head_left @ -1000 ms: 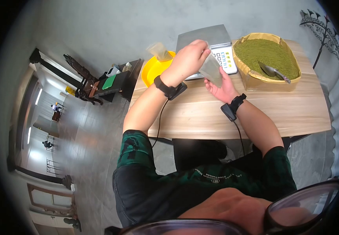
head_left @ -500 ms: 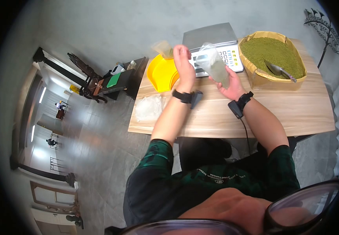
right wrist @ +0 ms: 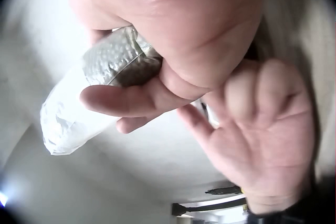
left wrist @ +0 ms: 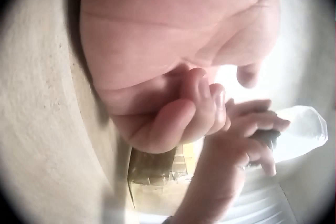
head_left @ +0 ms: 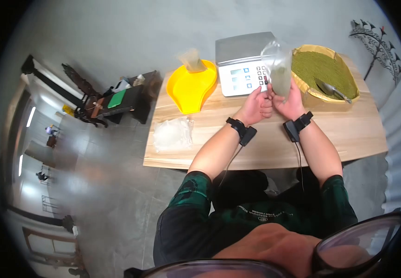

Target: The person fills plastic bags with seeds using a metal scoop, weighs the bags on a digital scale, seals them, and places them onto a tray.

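My right hand (head_left: 288, 102) holds a clear plastic bag (head_left: 281, 69) upright in front of the scale, with small green beans in its bottom. In the right wrist view the fingers wrap the filled end of the bag (right wrist: 118, 61), while its upper part hangs out loose and wrinkled. My left hand (head_left: 257, 107) is just beside the right, its fingers curled toward the palm around nothing and its thumb raised. From the left wrist view, those curled fingers (left wrist: 173, 124) show in front of the right hand (left wrist: 231, 145) and bag.
A white scale (head_left: 237, 81) with a grey plate stands at the back. Right of it, a paper-lined box (head_left: 325, 104) of green beans holds a metal scoop (head_left: 331, 89). A yellow tray (head_left: 182, 92) carries another filled bag (head_left: 191, 61). White plastic bags (head_left: 172, 134) lie at the front left.
My left hand let go of the bag's top, swung left, then came down beside the right hand. The right hand keeps the bag and has moved slightly right.
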Available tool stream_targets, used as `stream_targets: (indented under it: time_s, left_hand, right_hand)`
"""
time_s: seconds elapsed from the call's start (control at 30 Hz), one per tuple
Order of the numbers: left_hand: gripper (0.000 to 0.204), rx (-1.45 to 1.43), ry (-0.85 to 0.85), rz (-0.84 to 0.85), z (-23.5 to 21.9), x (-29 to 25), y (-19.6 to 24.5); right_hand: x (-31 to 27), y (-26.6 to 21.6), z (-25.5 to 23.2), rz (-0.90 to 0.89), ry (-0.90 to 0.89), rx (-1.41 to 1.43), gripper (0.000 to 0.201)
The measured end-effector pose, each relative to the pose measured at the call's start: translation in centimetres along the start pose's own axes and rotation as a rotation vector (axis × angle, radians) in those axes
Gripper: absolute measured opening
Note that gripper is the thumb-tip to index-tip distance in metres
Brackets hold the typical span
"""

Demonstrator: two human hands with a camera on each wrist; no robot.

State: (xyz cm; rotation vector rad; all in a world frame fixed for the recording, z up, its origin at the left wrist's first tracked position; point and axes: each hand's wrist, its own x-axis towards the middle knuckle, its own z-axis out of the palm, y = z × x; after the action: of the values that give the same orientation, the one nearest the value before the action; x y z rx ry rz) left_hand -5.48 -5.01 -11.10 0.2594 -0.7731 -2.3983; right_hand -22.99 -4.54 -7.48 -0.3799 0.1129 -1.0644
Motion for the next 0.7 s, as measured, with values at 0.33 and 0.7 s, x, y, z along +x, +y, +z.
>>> stream_targets:
  time_s: [0.33,0.7]
  left_hand:
    - [0.040,0.089,-0.071,-0.152,-1.3,0.9,0.5]
    - [0.034,0.119,-0.021,-0.154,-1.0,1.0,0.4]
  right_hand:
    - [-5.7,-14.1,4.0,-0.559,0.087,-0.270,0.047]
    - [-11.6,-22.5,2.4,-0.440,0.867,-0.856,0.034]
